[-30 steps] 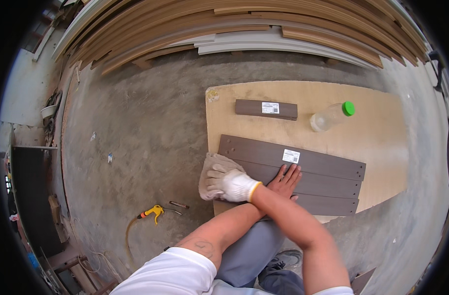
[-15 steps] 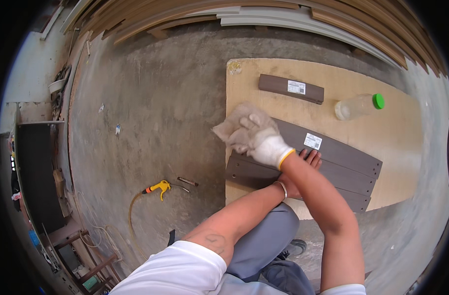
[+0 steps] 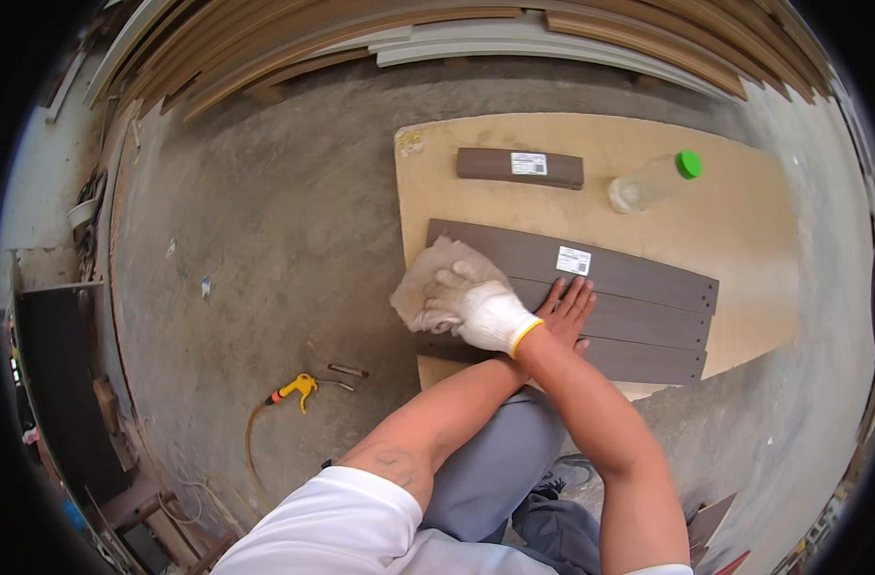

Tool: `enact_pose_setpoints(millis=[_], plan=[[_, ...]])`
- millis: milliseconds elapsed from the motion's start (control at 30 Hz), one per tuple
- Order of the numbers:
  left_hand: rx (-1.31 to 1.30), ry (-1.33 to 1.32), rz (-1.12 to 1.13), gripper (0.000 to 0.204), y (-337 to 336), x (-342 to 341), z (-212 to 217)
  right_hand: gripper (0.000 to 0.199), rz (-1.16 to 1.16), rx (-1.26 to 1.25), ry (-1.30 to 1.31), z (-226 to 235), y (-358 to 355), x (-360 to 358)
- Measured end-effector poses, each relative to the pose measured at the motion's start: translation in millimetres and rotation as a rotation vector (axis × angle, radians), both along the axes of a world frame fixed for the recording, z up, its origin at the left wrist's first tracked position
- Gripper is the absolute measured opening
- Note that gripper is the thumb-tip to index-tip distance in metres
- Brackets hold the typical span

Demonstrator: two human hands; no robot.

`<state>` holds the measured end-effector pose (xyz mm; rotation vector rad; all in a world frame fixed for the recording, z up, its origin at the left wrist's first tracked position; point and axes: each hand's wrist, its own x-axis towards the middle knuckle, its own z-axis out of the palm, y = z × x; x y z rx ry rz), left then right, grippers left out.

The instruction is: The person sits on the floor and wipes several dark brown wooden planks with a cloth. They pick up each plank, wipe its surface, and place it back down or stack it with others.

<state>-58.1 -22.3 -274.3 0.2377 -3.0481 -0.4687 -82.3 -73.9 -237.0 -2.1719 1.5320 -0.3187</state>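
Brown boards (image 3: 640, 315) lie lengthwise left to right on a pale sheet (image 3: 750, 251); the right hand (image 3: 477, 305), gloved, has its fingers bent round a rag (image 3: 420, 284) at the boards' left end; the left hand (image 3: 564, 314) lies flat nearer their middle, fingers slightly spread.

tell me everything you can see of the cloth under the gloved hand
The cloth is a plain greyish-beige piece, soft-looking like fabric, creased and bunched, with an uneven outline. The gloved right hand holds it from above, fingers curled over it and hiding part of it. It lies over the left end of the dark brown boards, its left side sticking out past them. Its underside is hidden.
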Motion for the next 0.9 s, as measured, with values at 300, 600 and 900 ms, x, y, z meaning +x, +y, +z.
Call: enact_pose_setpoints(millis=[300, 600, 900], plan=[[0.323, 0.077, -0.018, 0.059, -16.9, 12.6, 9.8, 0.061, -0.589, 0.569, 0.215, 68.5, 98.5, -158.5], [0.122, 0.045, 0.384, 0.075, -153.5, 145.6, 14.2, 0.043, -0.544, -0.034, -0.078, 12.5, 52.1, 10.8], [0.012, -0.044, 0.357, 0.071, -150.1, 152.5, 6.1, 0.056, -1.301, 0.204, 0.244, 17.6, 190.2, -114.1]])
